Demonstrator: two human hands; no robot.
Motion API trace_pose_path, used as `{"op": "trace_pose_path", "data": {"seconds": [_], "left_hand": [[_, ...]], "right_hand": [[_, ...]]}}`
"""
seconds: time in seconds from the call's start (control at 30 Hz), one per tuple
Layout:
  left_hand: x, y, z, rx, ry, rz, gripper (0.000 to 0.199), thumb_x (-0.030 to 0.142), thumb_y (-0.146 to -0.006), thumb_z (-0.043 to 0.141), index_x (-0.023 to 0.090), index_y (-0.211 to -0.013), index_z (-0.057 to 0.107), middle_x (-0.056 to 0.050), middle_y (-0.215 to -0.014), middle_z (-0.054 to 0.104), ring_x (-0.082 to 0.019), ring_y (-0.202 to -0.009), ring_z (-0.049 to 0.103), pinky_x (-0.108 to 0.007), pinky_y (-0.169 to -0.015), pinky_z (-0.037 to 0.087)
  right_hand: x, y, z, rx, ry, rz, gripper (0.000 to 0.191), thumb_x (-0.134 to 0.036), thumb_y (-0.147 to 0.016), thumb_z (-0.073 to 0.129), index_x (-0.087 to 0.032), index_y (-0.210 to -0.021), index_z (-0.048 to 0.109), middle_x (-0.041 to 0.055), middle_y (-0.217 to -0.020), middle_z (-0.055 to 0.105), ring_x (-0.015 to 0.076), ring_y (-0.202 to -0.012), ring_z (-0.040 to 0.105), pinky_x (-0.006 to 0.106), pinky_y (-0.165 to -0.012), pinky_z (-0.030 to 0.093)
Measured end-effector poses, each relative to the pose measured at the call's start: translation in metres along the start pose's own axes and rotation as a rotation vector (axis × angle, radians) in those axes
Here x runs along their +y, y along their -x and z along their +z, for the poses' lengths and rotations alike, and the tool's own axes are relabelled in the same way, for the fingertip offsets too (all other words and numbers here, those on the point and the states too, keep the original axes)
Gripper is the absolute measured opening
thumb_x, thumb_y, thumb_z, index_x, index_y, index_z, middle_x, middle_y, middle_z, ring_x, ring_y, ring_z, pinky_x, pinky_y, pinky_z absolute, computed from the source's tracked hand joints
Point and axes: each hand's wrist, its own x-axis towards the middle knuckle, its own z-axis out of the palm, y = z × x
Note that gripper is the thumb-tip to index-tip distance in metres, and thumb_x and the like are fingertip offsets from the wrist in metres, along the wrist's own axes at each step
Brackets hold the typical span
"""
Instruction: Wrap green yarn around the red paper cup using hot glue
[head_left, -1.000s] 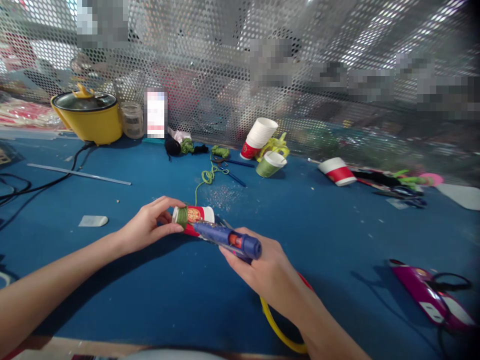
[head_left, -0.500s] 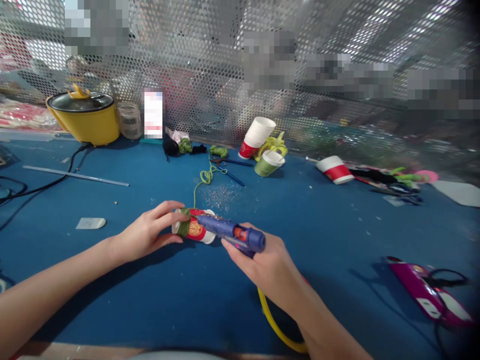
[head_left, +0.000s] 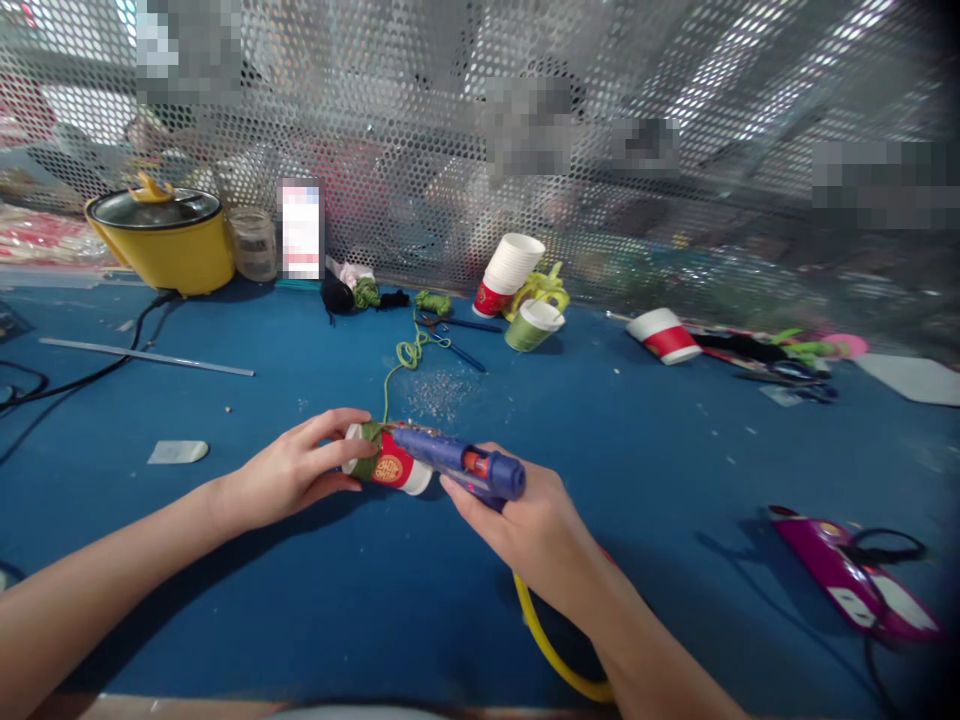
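Note:
A red and white paper cup (head_left: 393,468) lies on its side, with green yarn (head_left: 367,452) wound around its left part. My left hand (head_left: 296,465) grips the cup at that left end, fingers over the yarn. In my right hand (head_left: 517,510) is a blue glue gun (head_left: 450,455), its tip at the cup beside the yarn's edge. A loose green strand (head_left: 409,354) runs from the cup back to a small green skein (head_left: 433,303).
Behind stand stacked cups (head_left: 510,275), a green-wrapped cup (head_left: 534,326), a yellow pot (head_left: 169,245), a jar (head_left: 253,245) and a phone (head_left: 301,230). A red-white cup (head_left: 664,336) lies right of them. A purple power strip (head_left: 847,580) sits at the right.
The cup has turned slightly in my left hand, its gold emblem now lower. The glue gun stays at the yarn's edge. The whole view has shifted a little.

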Motion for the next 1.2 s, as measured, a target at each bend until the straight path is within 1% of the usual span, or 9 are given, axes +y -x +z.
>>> {"op": "trace_pose_path", "data": {"seconds": [0.13,0.4,0.57,0.73,0.8,0.9,1.0,1.1,1.2], "left_hand": [[-0.0005,0.0006,0.0005,0.011,0.023,-0.027,0.025,0.025,-0.089,0.048,0.021,-0.114,0.045,-0.013,-0.122,0.044,-0.022,-0.105,0.052,-0.035,-0.087,0.05],[0.0035,0.0015,0.0,-0.001,-0.07,0.026,0.021,0.021,-0.09,0.047,0.02,-0.111,0.048,-0.014,-0.124,0.044,-0.023,-0.11,0.05,-0.036,-0.089,0.048],[-0.0005,0.0009,0.0014,0.016,0.016,-0.014,0.024,0.024,-0.089,0.049,0.02,-0.113,0.046,-0.013,-0.122,0.044,-0.022,-0.106,0.052,-0.035,-0.087,0.049],[-0.0035,0.0002,0.0026,0.059,0.105,-0.071,0.029,0.03,-0.088,0.051,0.021,-0.115,0.045,-0.012,-0.118,0.047,-0.023,-0.109,0.05,-0.038,-0.09,0.047],[-0.0028,-0.0006,0.0018,0.071,0.134,-0.096,0.03,0.033,-0.087,0.051,0.02,-0.114,0.046,-0.012,-0.116,0.048,-0.022,-0.106,0.051,-0.037,-0.088,0.048],[-0.0011,-0.0022,0.0001,0.072,0.183,-0.134,0.031,0.034,-0.087,0.053,0.019,-0.113,0.046,-0.012,-0.114,0.049,-0.021,-0.099,0.055,-0.034,-0.08,0.052],[-0.0011,-0.0032,-0.0001,0.087,0.278,-0.169,0.032,0.032,-0.085,0.055,0.018,-0.112,0.046,-0.012,-0.112,0.049,-0.018,-0.089,0.057,-0.031,-0.073,0.054],[-0.0025,-0.0032,0.001,0.099,0.368,-0.214,0.032,0.031,-0.084,0.058,0.018,-0.111,0.047,-0.011,-0.109,0.049,-0.016,-0.082,0.057,-0.03,-0.07,0.055],[-0.0033,-0.0025,0.002,0.085,0.404,-0.262,0.032,0.03,-0.083,0.059,0.018,-0.111,0.048,-0.009,-0.106,0.05,-0.014,-0.078,0.057,-0.028,-0.068,0.055]], "right_hand": [[-0.0024,0.0006,-0.0014,-0.006,-0.007,0.005,0.012,-0.023,-0.08,0.052,-0.018,-0.069,0.053,0.0019,-0.064,0.061,0.0139,-0.056,0.057,0.023,-0.05,0.045],[0.0028,0.0002,0.0005,0.001,0.032,-0.021,0.012,-0.023,-0.08,0.053,-0.017,-0.07,0.054,0.001,-0.061,0.059,0.0133,-0.052,0.055,0.024,-0.05,0.044],[-0.0002,0.0018,-0.0008,0.007,0.019,-0.035,0.011,-0.022,-0.08,0.052,-0.018,-0.071,0.054,0.0024,-0.065,0.061,0.0142,-0.056,0.057,0.024,-0.051,0.045],[-0.004,0.0016,-0.0015,-0.017,0.019,-0.027,0.009,-0.023,-0.08,0.052,-0.018,-0.072,0.055,0.0026,-0.065,0.062,0.0149,-0.058,0.059,0.024,-0.051,0.046],[-0.0044,0.0016,-0.0013,-0.018,0.021,-0.038,0.009,-0.023,-0.08,0.052,-0.018,-0.072,0.055,0.0026,-0.066,0.063,0.0146,-0.057,0.058,0.024,-0.051,0.046],[-0.0047,0.0019,-0.0012,-0.027,0.026,-0.05,0.01,-0.024,-0.08,0.051,-0.018,-0.072,0.055,0.0022,-0.065,0.063,0.0139,-0.056,0.058,0.024,-0.051,0.046],[-0.005,0.0023,-0.0011,-0.045,0.022,-0.061,0.011,-0.023,-0.081,0.051,-0.018,-0.072,0.055,0.0017,-0.064,0.062,0.0134,-0.055,0.057,0.024,-0.052,0.046],[-0.0049,0.0027,-0.0008,-0.053,0.013,-0.081,0.011,-0.023,-0.081,0.051,-0.018,-0.071,0.054,0.0012,-0.064,0.06,0.0132,-0.055,0.056,0.024,-0.053,0.046],[-0.0044,0.0033,-0.0005,-0.056,0.014,-0.091,0.011,-0.022,-0.08,0.051,-0.018,-0.071,0.054,0.0015,-0.064,0.06,0.0131,-0.056,0.055,0.024,-0.054,0.045]]}}
